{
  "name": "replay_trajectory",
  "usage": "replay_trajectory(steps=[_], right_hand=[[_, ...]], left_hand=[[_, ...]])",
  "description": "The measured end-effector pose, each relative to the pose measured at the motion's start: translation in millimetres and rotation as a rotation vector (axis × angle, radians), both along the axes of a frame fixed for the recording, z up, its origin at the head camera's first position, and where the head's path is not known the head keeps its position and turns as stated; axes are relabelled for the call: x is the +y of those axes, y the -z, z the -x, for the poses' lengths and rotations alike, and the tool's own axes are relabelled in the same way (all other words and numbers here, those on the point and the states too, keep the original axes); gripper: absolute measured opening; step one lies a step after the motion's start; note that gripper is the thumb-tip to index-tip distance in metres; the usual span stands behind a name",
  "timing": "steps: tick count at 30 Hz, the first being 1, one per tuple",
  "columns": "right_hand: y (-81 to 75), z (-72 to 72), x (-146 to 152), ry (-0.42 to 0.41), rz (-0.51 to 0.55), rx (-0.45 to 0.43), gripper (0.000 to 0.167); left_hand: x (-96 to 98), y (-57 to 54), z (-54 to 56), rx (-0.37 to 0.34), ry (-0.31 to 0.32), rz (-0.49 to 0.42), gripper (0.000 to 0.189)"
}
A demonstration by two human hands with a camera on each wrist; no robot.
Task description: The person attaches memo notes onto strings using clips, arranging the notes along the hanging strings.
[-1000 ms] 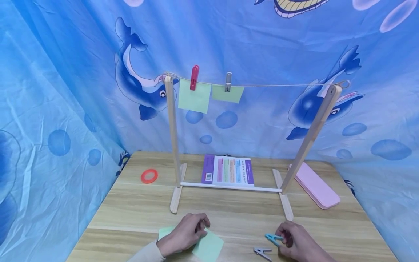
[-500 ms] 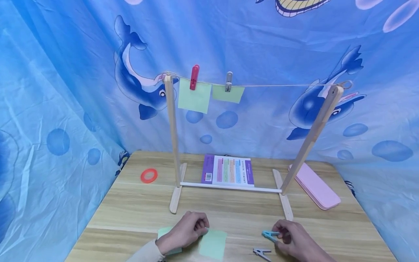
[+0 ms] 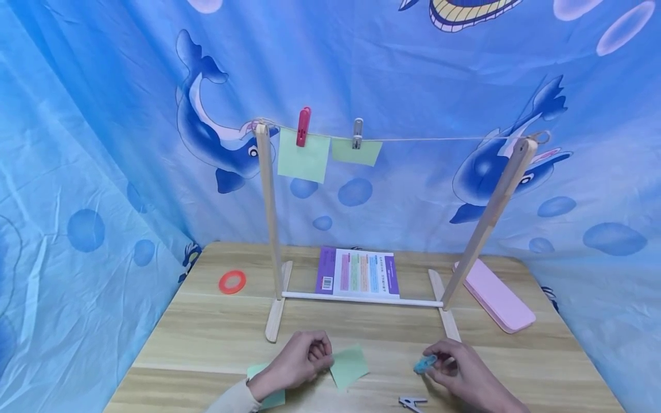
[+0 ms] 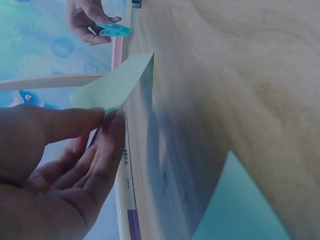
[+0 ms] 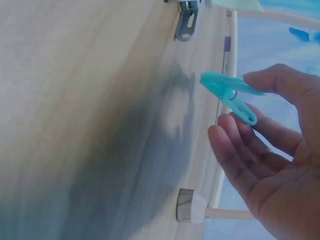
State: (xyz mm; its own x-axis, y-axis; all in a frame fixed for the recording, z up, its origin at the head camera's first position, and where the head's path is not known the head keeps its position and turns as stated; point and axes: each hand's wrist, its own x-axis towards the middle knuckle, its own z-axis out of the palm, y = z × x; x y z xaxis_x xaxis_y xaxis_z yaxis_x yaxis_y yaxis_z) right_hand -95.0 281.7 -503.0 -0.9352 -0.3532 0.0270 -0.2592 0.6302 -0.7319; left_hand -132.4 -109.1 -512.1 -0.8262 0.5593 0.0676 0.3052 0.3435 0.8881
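Observation:
My left hand (image 3: 302, 360) pinches a green paper square (image 3: 349, 366) by its edge between thumb and fingers; in the left wrist view that paper (image 4: 117, 82) is raised off the table. Another green sheet (image 3: 265, 386) lies on the table, partly covered by my left wrist. My right hand (image 3: 457, 367) grips a teal clothespin (image 3: 426, 363). Seen from the right wrist, the thumb and a finger hold the clothespin's (image 5: 227, 92) two handle ends. A grey clothespin (image 3: 411, 403) lies on the table, just left of the right hand.
A wooden stand with two posts (image 3: 488, 221) carries a string (image 3: 439, 139). On it a red clothespin (image 3: 303, 127) and a grey one (image 3: 357, 134) hold green papers. Behind its crossbar lies a book (image 3: 358, 272). A red tape ring (image 3: 232, 281) and a pink case (image 3: 498, 295) flank the stand.
The left hand has lifted the green paper off the table, away from the other sheet, and turned it. The right hand has moved slightly left and turned the teal clothespin.

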Motion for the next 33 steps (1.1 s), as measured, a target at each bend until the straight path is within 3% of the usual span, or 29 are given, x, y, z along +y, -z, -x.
replay_trajectory(steps=[5, 9, 17, 26, 33], right_hand=[[-5.4, 4.6, -3, 0.039, 0.082, 0.105, 0.028], [-13.2, 10.1, -4, 0.005, 0.139, 0.179, 0.025], [-34.5, 21.8, -6, -0.04, 0.119, 0.206, 0.022], [-75.4, 38.8, -11, -0.047, 0.084, 0.247, 0.021], [-117.4, 55.8, -6, -0.056, 0.029, 0.354, 0.025]], left_hand=[[3.8, -2.7, 5.0, -0.001, -0.069, -0.083, 0.012], [9.0, -5.6, 10.4, -0.017, -0.114, -0.152, 0.015], [18.9, -15.8, 22.6, -0.044, -0.189, -0.189, 0.013], [23.4, -36.8, 42.3, -0.074, -0.263, -0.296, 0.021], [30.7, -50.8, 53.5, -0.08, -0.338, -0.367, 0.022]])
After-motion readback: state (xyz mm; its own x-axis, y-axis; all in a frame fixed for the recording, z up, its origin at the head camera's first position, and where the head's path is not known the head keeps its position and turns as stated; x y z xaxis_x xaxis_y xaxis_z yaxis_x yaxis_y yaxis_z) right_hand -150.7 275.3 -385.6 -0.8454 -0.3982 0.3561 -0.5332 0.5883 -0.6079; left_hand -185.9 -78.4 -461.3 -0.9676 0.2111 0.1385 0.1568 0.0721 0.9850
